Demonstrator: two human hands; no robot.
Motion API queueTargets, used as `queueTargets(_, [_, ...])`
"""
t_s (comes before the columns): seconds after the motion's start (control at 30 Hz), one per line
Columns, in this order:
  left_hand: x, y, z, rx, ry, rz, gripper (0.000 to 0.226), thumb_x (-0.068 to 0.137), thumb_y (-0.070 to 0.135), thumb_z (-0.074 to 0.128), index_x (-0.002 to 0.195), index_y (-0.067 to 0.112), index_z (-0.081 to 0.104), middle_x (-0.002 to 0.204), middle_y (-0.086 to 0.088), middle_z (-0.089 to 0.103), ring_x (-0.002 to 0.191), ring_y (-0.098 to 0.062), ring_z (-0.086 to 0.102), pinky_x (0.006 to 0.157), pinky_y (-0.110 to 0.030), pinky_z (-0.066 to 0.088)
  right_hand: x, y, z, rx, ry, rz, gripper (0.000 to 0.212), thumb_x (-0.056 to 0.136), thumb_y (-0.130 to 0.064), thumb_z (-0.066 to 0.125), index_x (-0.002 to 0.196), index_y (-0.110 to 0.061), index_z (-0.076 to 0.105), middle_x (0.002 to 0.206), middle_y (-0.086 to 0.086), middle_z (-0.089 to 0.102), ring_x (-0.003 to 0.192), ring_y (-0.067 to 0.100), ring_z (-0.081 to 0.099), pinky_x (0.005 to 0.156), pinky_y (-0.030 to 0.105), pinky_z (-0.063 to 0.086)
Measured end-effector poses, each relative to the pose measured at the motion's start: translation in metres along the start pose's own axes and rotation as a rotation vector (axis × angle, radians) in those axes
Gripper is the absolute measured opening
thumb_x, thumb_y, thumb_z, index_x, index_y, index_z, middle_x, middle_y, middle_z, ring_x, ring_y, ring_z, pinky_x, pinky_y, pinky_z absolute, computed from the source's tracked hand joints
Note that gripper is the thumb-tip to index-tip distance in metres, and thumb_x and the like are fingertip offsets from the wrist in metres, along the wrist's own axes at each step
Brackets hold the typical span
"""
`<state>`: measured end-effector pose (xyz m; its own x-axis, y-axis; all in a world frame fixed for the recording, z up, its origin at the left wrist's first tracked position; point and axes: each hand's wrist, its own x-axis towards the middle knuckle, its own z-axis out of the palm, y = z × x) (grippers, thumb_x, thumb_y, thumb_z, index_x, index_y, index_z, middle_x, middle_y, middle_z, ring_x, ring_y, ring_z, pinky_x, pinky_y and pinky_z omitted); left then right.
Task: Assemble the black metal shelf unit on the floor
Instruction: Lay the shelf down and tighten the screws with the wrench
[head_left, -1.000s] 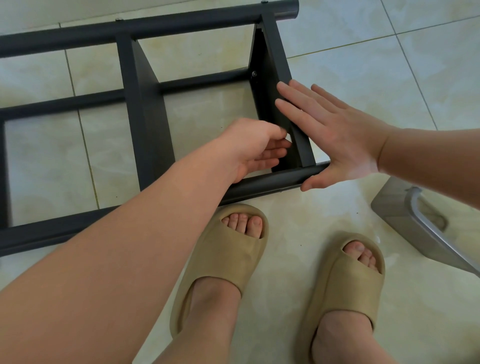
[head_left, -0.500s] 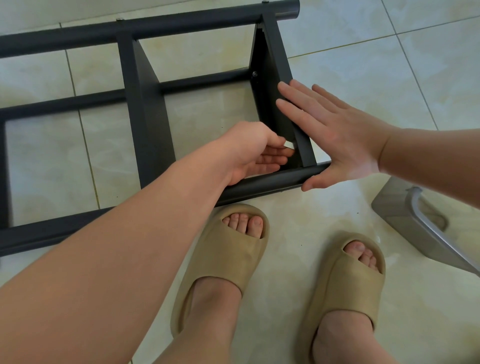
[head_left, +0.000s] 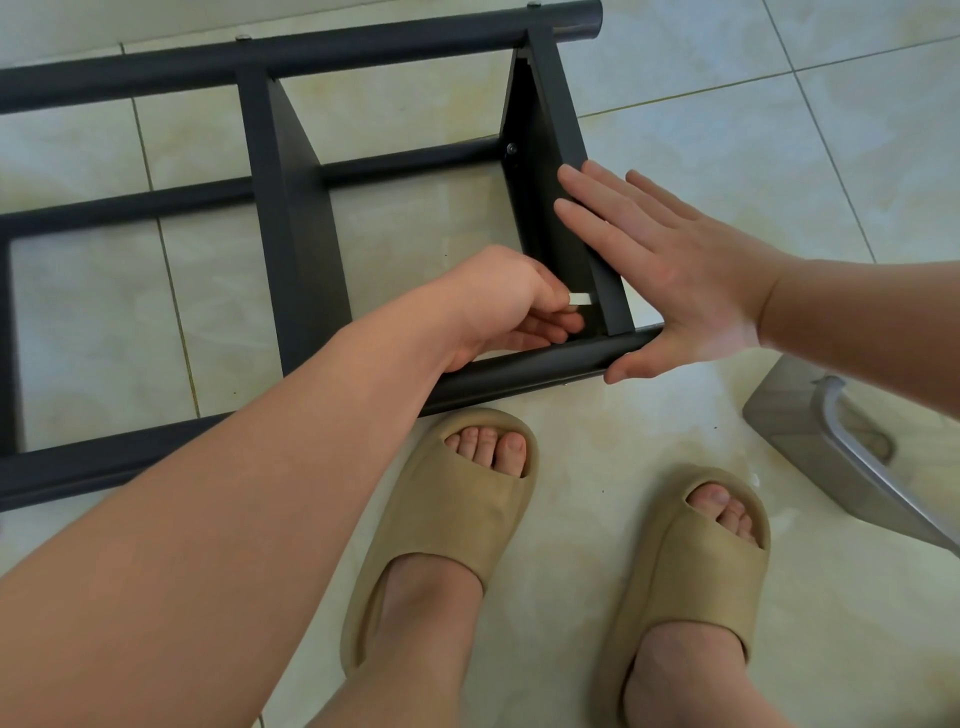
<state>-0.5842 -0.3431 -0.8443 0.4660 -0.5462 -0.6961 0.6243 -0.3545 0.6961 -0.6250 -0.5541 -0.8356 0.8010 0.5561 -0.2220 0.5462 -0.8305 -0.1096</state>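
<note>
The black metal shelf unit (head_left: 291, 218) lies on its side on the tiled floor, its tubes running left to right and its flat shelf panels standing between them. My left hand (head_left: 498, 306) reaches inside the frame at the near right corner and pinches a small white tool (head_left: 581, 298) against the end panel (head_left: 545, 171). My right hand (head_left: 670, 275) lies flat with straight fingers against the outside of that end panel, the thumb touching the end of the near tube (head_left: 524, 371).
My two feet in tan slides (head_left: 447, 525) (head_left: 691, 582) stand just in front of the near tube. A grey metal part (head_left: 810, 441) lies on the floor at the right. Pale floor tiles surround the frame.
My left hand has shifted slightly down and right into the corner, and the white tool now shows between its fingers. The right hand has stayed pressed on the end panel.
</note>
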Motion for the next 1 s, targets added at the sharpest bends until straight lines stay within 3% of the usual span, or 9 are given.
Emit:
queueTargets(0.2, [-0.0002,-0.001,-0.0004,0.08,-0.032,0.012,0.017,0.096,0.0,0.055,0.084,0.01,0.064,0.075,-0.004,0.075,0.068,-0.01,0.071,0.064,-0.019,0.056,0.0001,0.0002,-0.0002,-0.005,0.001,0.0,0.131,0.071,-0.093,0.04,0.161,-0.005,0.003,0.169,0.014,-0.007,0.156,0.03,-0.008,0.127,0.049,0.001])
queueTargets(0.43, [-0.0025,-0.0009,0.0002,0.174,-0.048,0.03,0.019,0.094,0.0,0.057,0.081,0.01,0.064,0.071,-0.001,0.074,0.064,-0.007,0.07,0.057,-0.017,0.052,0.0001,0.0003,0.0007,0.0,0.005,-0.005,0.13,0.071,-0.093,0.04,0.161,-0.006,0.002,0.169,0.014,-0.007,0.156,0.029,-0.008,0.126,0.05,0.002])
queueTargets(0.57, [-0.0034,-0.0005,0.0003,0.293,-0.046,0.06,0.019,0.093,0.002,0.06,0.078,0.012,0.066,0.067,0.003,0.071,0.065,-0.009,0.066,0.068,-0.023,0.053,-0.0005,0.0005,0.0004,-0.001,0.008,-0.006,0.13,0.071,-0.093,0.039,0.161,-0.006,0.002,0.169,0.014,-0.007,0.156,0.029,-0.007,0.127,0.05,0.003])
queueTargets(0.7, [-0.0053,0.0006,0.0012,0.398,-0.032,0.091,0.017,0.091,0.005,0.065,0.077,0.015,0.067,0.076,-0.005,0.067,0.073,-0.018,0.062,0.083,-0.035,0.052,-0.0001,0.0006,0.0005,-0.004,0.006,-0.006,0.131,0.071,-0.092,0.042,0.161,-0.006,0.002,0.169,0.014,-0.007,0.156,0.029,-0.008,0.127,0.05,0.002])
queueTargets(1.0, [-0.0066,0.0016,0.0026,0.5,-0.041,0.1,0.017,0.088,0.012,0.069,0.074,0.019,0.069,0.074,-0.003,0.066,0.072,-0.017,0.059,0.087,-0.041,0.053,-0.0003,0.0012,0.0019,0.001,0.023,-0.014,0.13,0.072,-0.094,0.038,0.161,-0.006,0.003,0.169,0.014,-0.006,0.157,0.03,-0.006,0.126,0.05,0.003])
